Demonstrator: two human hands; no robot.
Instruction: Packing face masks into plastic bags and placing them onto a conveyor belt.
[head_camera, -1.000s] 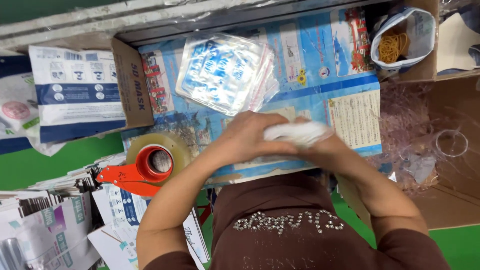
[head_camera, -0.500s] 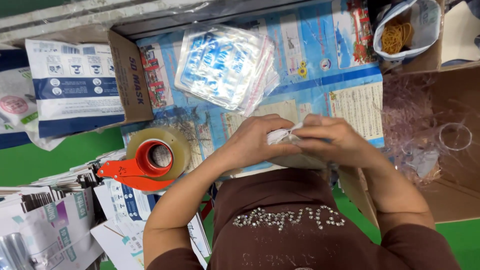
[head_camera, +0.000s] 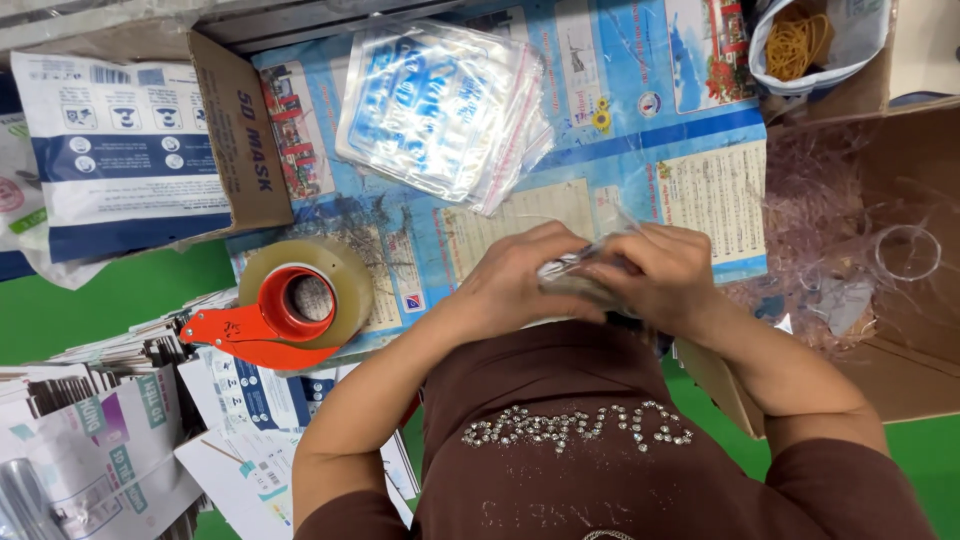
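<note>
Both my hands meet over the near edge of a blue printed poster sheet (head_camera: 640, 120) that covers the table. My left hand (head_camera: 520, 285) and my right hand (head_camera: 665, 275) together clasp a small clear plastic packet (head_camera: 572, 268) with something pale inside; most of it is hidden by my fingers. A stack of clear zip bags with blue print (head_camera: 440, 105) lies on the poster beyond my hands. A roll of clear tape on a red dispenser (head_camera: 290, 305) sits left of my left forearm.
An open cardboard box with white and blue packs (head_camera: 120, 150) stands at the left. A bag of rubber bands (head_camera: 810, 40) is at the top right. A cardboard box with clear film (head_camera: 860, 250) is at the right. Flat printed cartons (head_camera: 110, 430) pile up at the lower left.
The white packet was exposed in my right hand; now both hands have closed over it and folded it smaller. My hands have shifted slightly right.
</note>
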